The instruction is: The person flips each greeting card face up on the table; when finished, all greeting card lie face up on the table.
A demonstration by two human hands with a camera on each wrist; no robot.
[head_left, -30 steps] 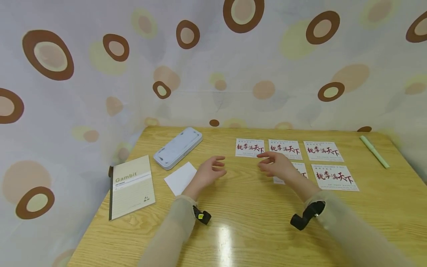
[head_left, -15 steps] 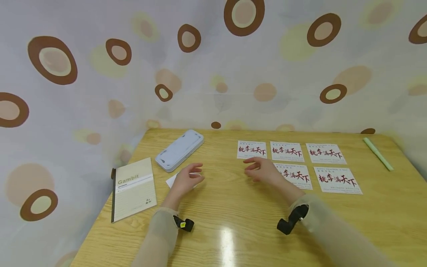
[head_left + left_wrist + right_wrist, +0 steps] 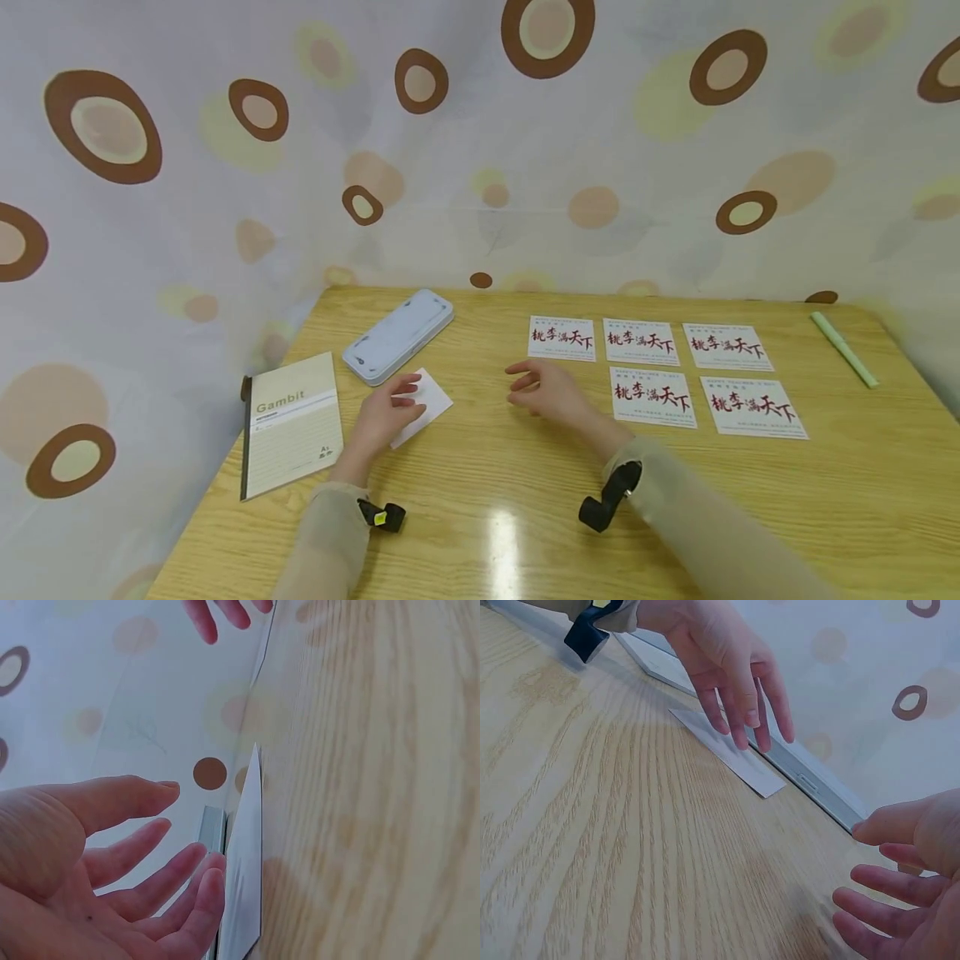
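My left hand (image 3: pixel 382 417) hovers over a blank white card (image 3: pixel 431 408) on the wooden table, its fingers loosely bent and holding nothing. In the left wrist view a gap shows between the thumb and the fingers, with the white card (image 3: pixel 246 892) just beyond them. My right hand (image 3: pixel 553 396) is in the air above the middle of the table, fingers relaxed around nothing. Near it lie several white cards printed with red characters, among them the front-row card (image 3: pixel 652 398) and the back-left card (image 3: pixel 562 340). The right wrist view has both hands apart from the white card (image 3: pixel 731 757).
A pale blue tin pencil case (image 3: pixel 399 335) lies behind the blank card. At the left edge is a cream notebook (image 3: pixel 296 450) marked Gambit. A light green pen (image 3: pixel 843 350) lies at the far right. A patterned curtain (image 3: pixel 480 167) closes off the back.
Both hands have moved left. The left hand has shifted from the right of the blank card to over its left part. The right hand has moved away from the printed cards, uncovering them.
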